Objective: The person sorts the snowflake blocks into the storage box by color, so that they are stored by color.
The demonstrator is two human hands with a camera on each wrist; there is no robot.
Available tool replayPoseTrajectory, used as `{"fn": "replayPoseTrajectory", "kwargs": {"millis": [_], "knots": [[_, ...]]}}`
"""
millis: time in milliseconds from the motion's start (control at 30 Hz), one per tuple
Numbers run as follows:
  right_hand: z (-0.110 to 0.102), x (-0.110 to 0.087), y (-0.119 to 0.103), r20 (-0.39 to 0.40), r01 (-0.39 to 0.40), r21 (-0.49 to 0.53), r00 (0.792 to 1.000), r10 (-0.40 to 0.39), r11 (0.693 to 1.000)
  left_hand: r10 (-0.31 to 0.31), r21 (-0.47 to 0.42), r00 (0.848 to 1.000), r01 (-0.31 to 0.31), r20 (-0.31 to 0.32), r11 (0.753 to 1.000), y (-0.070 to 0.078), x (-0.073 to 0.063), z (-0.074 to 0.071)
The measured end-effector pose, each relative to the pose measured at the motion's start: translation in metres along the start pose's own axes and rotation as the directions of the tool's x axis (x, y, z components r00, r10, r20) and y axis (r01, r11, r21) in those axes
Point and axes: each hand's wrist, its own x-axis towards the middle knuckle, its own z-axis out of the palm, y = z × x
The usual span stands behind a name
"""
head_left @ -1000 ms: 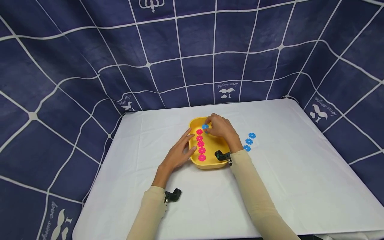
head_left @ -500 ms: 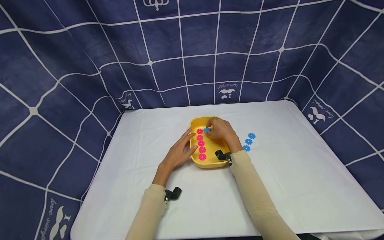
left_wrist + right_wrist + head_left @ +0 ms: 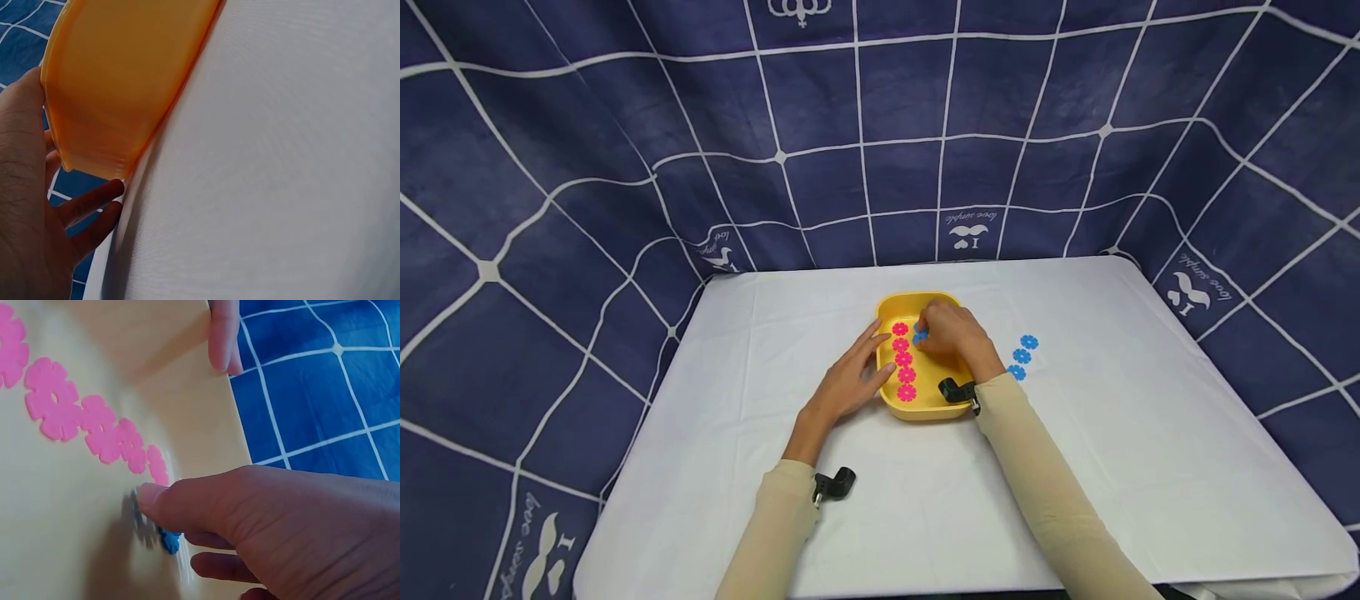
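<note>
Inside the yellow tray (image 3: 934,402), a row of several pink flower-shaped discs (image 3: 903,359) runs along the left side. My right hand (image 3: 953,327) reaches into the tray and pinches a blue flower disc (image 3: 921,337) between thumb and fingertips; it looks greyish and blurred in the right wrist view. Another blue flower disc (image 3: 170,541) lies just beyond it, near the far end of the pink row. At the tray's left side, my left hand (image 3: 846,379) rests on the rim with its fingers extended. In the left wrist view its thumb touches the rim beside the tray's outer wall (image 3: 119,87).
Three more blue flower discs (image 3: 1022,356) lie in a slanting line on the white tablecloth (image 3: 1120,433), right of the tray. A dark blue curtain (image 3: 895,175) with white lines stands around the table's back and sides.
My right hand has come slightly nearer and lower into the tray with the blue disc, and a second blue disc shows beyond its fingertips. The left hand stays on the rim.
</note>
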Motion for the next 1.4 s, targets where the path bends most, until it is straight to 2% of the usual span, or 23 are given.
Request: {"fn": "replayPoseTrajectory", "kwargs": {"millis": [300,667,967,1233,1400], "knots": [[-0.0006,-0.0011,0.0011,0.065,-0.021,-0.042,0.998,0.023,0.999,0.005,0.023,1.0,-0.005,0.004,1.0,0.0022,0.0029,-0.0013],[-0.006,-0.0022,-0.0005,0.074,-0.032,-0.038,0.997,0.034,0.999,0.011,0.025,1.0,-0.011,-0.002,1.0,0.0034,0.0066,-0.004],[-0.0053,-0.0003,-0.0002,0.071,-0.025,-0.023,0.997,0.027,0.999,-0.008,0.032,1.0,0.008,0.005,0.999,0.0051,0.0053,-0.0047],[-0.0023,-0.0009,0.0021,0.008,0.002,0.021,1.0,-0.002,1.0,-0.008,0.035,1.0,0.008,0.004,0.999,0.0038,0.0029,-0.0028],[-0.0017,-0.0009,0.0021,-0.006,-0.014,0.061,1.0,0.014,0.998,-0.022,0.024,1.0,0.022,0.003,0.999,0.0025,0.0013,-0.0002]]}}
